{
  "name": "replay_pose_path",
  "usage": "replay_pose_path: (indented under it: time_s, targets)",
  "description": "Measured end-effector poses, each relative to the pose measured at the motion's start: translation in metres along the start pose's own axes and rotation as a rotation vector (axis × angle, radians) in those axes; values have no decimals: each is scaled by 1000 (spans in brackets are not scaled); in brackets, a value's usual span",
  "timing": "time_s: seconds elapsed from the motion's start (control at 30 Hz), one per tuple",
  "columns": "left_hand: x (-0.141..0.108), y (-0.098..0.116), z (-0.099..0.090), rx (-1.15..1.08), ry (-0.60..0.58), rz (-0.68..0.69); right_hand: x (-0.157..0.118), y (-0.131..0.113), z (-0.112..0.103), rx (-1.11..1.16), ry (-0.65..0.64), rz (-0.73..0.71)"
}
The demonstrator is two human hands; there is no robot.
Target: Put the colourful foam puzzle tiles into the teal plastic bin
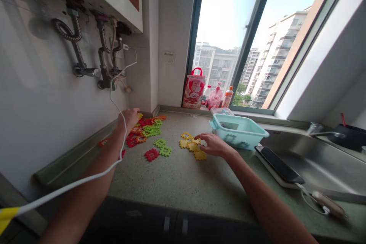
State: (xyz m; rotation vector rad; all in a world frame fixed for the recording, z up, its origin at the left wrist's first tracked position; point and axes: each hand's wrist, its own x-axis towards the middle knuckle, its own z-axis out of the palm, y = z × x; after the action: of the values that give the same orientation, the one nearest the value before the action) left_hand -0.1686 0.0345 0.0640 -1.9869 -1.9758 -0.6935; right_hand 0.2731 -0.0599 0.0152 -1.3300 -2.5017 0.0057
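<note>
My left hand (130,118) reaches to the far left of the counter, its fingers curled at a yellow gear-shaped plastic piece (140,116). Beside it lies a heap of green pieces (152,129), red pieces (132,140) and orange pieces (141,139). My right hand (213,145) hovers at a small group of yellow gear-shaped pieces (199,155), thumb and fingers apart. Between the hands lie a red piece (151,154) and two green pieces (165,150).
A turquoise plastic box (251,131) stands right of my right hand, before the sink (309,160). A phone (280,164) lies at the sink's edge. A white cable (94,177) crosses my left forearm. Bottles (215,97) and a red bag (193,91) line the windowsill.
</note>
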Motion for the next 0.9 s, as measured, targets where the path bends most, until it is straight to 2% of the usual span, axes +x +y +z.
replay_pose_path:
  time_s: [0.07,0.13,0.2,0.27,0.37,0.43,0.5,0.57,0.63,0.7,0.8,0.83,0.9]
  targets:
    - [-11,30,4,-29,85,177,-1,1,1,1,8,-4]
    - [-28,63,13,-81,128,435,-2,2,4,-17,15,8]
    - [-46,95,25,-99,125,687,-1,1,6,-45,1,21]
    - [-61,119,36,-94,72,916,-1,0,8,-66,-18,29]
    - [-75,138,47,-106,-35,1144,0,-1,8,-68,-32,38]
    - [-77,140,50,-150,-76,1189,1,-1,9,-53,-38,41]
    - [-73,135,53,-198,-95,1146,1,0,10,-24,-52,43]
    - [-65,125,54,-198,-97,994,2,1,12,2,-68,42]
    - [-52,106,55,-129,-94,744,3,1,13,18,-86,35]
    - [-38,80,57,-7,-100,421,3,1,14,32,-101,24]
    - [-24,39,60,130,-209,-27,3,1,16,61,-107,30]
    - [-22,28,62,134,-265,-121,3,1,17,67,-103,36]
    - [-22,17,68,100,-363,-200,3,2,18,74,-95,48]
